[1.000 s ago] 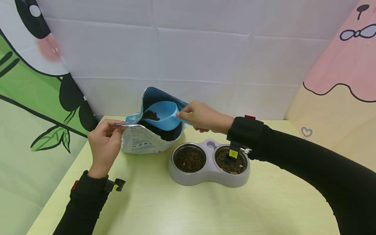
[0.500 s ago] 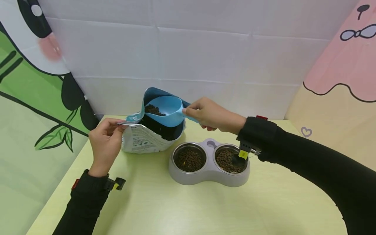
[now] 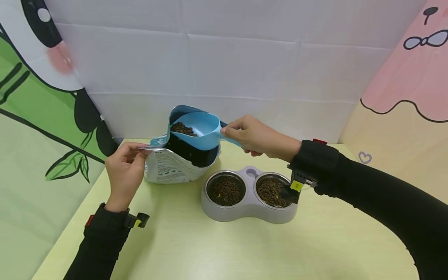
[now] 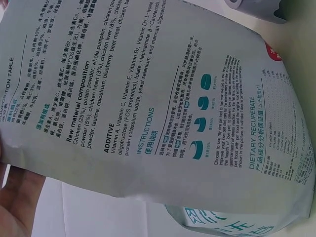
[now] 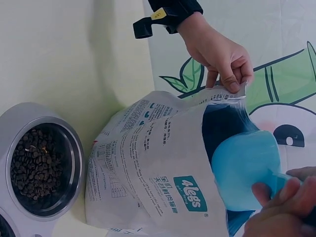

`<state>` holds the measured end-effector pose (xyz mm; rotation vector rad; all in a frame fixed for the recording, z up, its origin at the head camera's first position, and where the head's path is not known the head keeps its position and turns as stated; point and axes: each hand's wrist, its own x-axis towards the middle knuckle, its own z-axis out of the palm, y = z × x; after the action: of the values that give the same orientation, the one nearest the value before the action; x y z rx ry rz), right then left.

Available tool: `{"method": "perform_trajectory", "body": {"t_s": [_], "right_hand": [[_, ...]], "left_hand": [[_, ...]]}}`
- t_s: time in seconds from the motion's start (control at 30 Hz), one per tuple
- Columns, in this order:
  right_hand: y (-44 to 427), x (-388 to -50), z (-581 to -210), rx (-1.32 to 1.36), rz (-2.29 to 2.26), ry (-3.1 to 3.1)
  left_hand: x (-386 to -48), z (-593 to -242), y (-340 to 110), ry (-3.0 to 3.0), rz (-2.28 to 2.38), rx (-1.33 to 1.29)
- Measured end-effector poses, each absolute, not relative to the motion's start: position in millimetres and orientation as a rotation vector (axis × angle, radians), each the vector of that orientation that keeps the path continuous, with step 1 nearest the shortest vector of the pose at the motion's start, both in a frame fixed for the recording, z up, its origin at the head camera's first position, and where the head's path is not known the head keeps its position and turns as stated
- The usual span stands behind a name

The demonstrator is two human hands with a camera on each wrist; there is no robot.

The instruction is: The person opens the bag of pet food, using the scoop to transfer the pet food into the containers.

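My left hand (image 3: 126,171) pinches the left edge of an opened pet food bag (image 3: 171,167), which stands on the table. My right hand (image 3: 253,136) grips the handle of a light blue scoop (image 3: 206,134) at the bag's mouth. Dark kibble (image 3: 183,129) lies in the scoop's left part. In the right wrist view, the scoop (image 5: 247,170) sits partly within the opening, so its contents are hidden there. Printed text covers the bag (image 4: 148,98) in the left wrist view, and only part of the left hand (image 4: 17,202) shows.
A grey double bowl stand (image 3: 248,210) is to the right of the bag. Both steel bowls hold kibble (image 3: 227,192). The right wrist camera (image 3: 290,193) overlaps the right bowl's edge. Behind the table (image 3: 210,249) hangs a pale sheet (image 3: 245,70).
The scoop has risen slightly and shifted a little right in the bag's mouth, showing more kibble. My right hand and forearm moved right with it. The left hand stays at the bag's edge.
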<state>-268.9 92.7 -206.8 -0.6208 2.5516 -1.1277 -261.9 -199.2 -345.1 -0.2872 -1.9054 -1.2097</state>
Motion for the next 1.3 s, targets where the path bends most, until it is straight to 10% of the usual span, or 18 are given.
{"method": "perform_trajectory", "body": {"t_s": [1.3], "right_hand": [[121,-252,-180,-0.487,-1.066,2.611]], "left_hand": [[-264,-342,-197,-1.902,-1.227,-0.277]]}}
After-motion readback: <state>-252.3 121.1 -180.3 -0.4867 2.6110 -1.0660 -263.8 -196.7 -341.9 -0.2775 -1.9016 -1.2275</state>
